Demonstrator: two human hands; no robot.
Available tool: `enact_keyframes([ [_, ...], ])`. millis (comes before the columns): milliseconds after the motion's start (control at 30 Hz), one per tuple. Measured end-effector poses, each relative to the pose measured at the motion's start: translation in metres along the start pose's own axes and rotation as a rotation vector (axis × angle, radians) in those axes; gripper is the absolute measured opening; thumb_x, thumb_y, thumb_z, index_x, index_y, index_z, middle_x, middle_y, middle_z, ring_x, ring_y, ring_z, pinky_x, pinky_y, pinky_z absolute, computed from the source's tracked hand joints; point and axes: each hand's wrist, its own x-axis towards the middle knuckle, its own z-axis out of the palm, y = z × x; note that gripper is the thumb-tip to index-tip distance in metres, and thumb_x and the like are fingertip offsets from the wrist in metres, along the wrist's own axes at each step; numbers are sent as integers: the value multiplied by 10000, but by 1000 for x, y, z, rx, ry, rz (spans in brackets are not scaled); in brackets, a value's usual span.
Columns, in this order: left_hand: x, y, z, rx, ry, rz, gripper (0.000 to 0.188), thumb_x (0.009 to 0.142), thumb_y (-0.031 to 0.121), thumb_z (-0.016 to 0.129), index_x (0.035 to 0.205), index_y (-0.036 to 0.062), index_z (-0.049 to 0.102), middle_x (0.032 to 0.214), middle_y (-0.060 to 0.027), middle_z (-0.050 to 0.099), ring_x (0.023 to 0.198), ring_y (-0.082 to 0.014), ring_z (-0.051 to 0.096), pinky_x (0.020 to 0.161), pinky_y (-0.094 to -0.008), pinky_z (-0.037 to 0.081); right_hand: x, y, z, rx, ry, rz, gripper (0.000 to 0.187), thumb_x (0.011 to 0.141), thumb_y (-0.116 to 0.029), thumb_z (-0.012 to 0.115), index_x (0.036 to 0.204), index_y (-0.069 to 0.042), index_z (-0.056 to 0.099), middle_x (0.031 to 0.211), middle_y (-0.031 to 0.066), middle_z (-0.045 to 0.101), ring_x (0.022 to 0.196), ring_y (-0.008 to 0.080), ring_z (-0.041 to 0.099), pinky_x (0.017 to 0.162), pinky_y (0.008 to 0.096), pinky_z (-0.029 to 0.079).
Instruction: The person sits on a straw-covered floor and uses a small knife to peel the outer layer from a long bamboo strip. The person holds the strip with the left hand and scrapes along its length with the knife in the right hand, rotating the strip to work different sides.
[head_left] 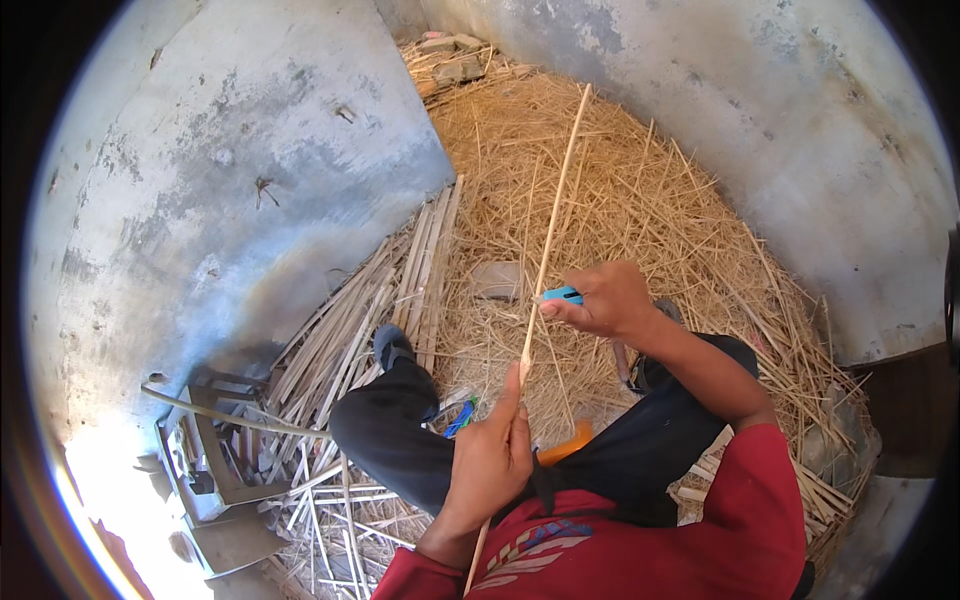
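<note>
A long, thin, pale stick that looks like split bamboo (557, 205) runs from beside my body up and away across the middle of the view. My left hand (490, 455) is closed around its lower part, the index finger and thumb lying along it. In my right hand (610, 300) is a blue-handled cutter knife (563, 295), gripped in the fist. The knife's front end meets the stick above my left hand; the blade itself is too small to make out. A slightly rough, peeled spot shows on the stick just above my left fingertip.
Shavings and thin strips (630, 200) cover the floor between the walls. Long split strips (350, 330) are stacked to the left by a wall slab (280, 130). A wooden frame-like box (235, 490) stands lower left. Something orange (567, 443) lies between my legs, near a flat block (495, 280).
</note>
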Motion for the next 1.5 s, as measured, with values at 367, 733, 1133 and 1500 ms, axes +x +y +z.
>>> enact_keyframes([
  [367, -8, -4, -1, -17, -12, 42, 487, 903, 34, 504, 1379, -22, 416, 613, -150, 545, 510, -260, 572, 515, -336, 443, -11, -2, 9, -70, 24, -1, 619, 810, -703, 520, 601, -124, 589, 521, 65, 561, 451, 248, 570, 422, 392, 417],
  [733, -14, 3, -5, -1, -27, 39, 469, 913, 30, 493, 1374, -23, 424, 588, -169, 510, 484, -222, 561, 516, -311, 440, 12, 28, 0, -20, 146, 13, 744, 853, -753, 390, 495, -113, 512, 400, 42, 422, 356, 202, 466, 352, 364, 341],
  [1133, -31, -1, 10, -105, -201, 3, 473, 934, 69, 511, 1391, -3, 409, 572, -132, 500, 476, -187, 546, 500, -300, 432, 51, 172, -18, -286, 129, 454, 796, 881, -773, 240, 497, -107, 447, 450, -32, 321, 414, 137, 352, 383, 333, 253],
  [1500, -24, -24, 14, -635, -249, -360, 467, 992, 127, 452, 1435, 19, 356, 643, 70, 443, 523, -37, 402, 470, -200, 308, -19, 307, -4, -262, 22, 947, 907, 882, -770, 160, 548, -5, 516, 529, 109, 465, 537, 268, 491, 614, 466, 419],
])
